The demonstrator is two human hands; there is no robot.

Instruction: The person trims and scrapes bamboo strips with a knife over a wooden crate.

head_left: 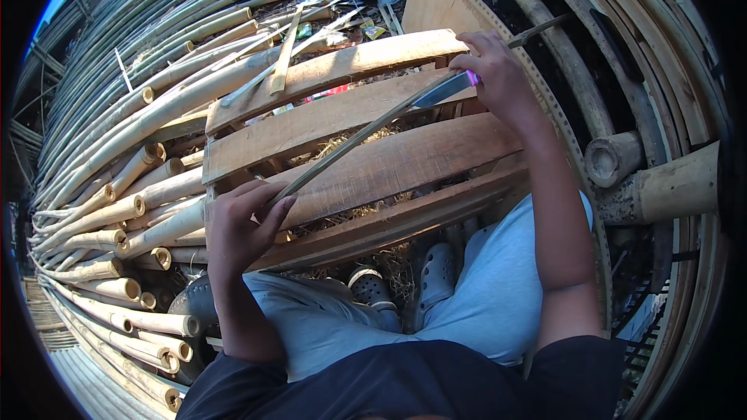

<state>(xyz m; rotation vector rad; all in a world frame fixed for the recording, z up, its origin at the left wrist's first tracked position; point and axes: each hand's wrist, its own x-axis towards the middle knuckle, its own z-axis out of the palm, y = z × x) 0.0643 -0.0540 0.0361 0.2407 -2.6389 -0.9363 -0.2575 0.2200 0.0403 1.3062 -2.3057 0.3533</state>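
A long thin bamboo strip (354, 140) runs slantwise over the slatted wooden bench in front of me, from near left to far right. My left hand (247, 216) pinches its near end between thumb and fingers. Farther along, my right hand (498, 82) is closed around a knife (445, 92), whose wide flat blade points left beside the strip. A bit of pink shows at the knife's handle; the fingers hide the rest. Beyond the right hand, a thin length continues toward the upper right.
Cut bamboo poles (156, 179) are stacked along the left. The wooden bench planks (389, 167) have gaps between them. A short flat bamboo piece (288, 50) lies across the far plank. Thick bamboo (661, 187) stands at the right. Litter (373, 27) lies behind; my clogs (436, 272) are below.
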